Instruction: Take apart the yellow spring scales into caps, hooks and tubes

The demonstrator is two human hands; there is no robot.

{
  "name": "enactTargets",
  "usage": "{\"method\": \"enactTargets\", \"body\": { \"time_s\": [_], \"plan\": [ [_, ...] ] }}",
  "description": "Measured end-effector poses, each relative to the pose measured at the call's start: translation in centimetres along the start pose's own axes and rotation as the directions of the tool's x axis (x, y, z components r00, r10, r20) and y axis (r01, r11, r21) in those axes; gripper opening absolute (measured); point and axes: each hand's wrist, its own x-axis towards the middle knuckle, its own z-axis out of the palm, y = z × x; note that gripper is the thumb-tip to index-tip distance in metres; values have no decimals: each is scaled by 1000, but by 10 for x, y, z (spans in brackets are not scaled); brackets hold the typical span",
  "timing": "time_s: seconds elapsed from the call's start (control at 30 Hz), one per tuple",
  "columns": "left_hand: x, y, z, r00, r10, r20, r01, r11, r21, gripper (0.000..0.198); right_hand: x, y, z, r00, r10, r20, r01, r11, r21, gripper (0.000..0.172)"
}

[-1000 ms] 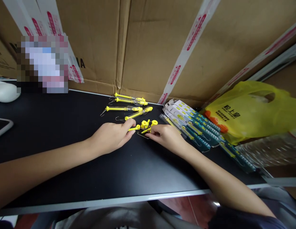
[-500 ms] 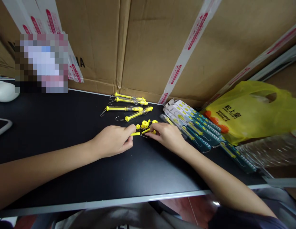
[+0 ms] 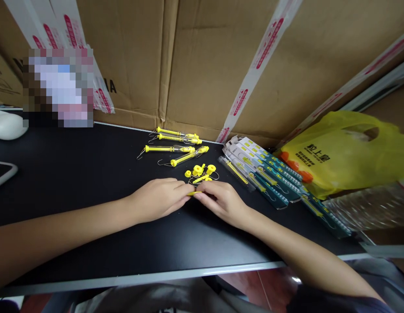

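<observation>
Where the hands meet: left hand (image 3: pixel 161 200) and right hand (image 3: pixel 226 202) both pinch a slim yellow piece (image 3: pixel 193 193) between thumbs and fingers, fingertips nearly touching, low over the black surface (image 3: pixel 176 243).
Loose yellow parts (image 3: pixel 196 172): clustered just beyond the fingertips.
Spring scales (image 3: pixel 169 148): four, lying farther back.
Packaged scales (image 3: pixel 262 174): overlapping to the right, near a yellow bag (image 3: pixel 345 152).
</observation>
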Motion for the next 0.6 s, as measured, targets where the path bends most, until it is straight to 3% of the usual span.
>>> {"method": "enactTargets", "body": {
  "time_s": [0.17, 0.3, 0.43, 0.6],
  "plan": [
    [0, -10, -3, 982, -181, -58, 164, 959, -231, 35, 6, 12, -9, 981, 154, -120, -127, 969, 213, 33],
    [0, -20, -1, 959, -274, -75, 239, 919, -313, 33, 10, 23, -11, 935, 297, -196, -212, 906, 366, 37],
    [0, -25, 3, 948, -307, -81, 268, 912, -312, 26, 12, 30, -11, 895, 372, -244, -234, 860, 454, 40],
    [1, -24, 5, 953, -279, -115, 238, 929, -282, 14, 12, 29, -12, 886, 386, -259, -237, 854, 463, 41]
  ]
}}
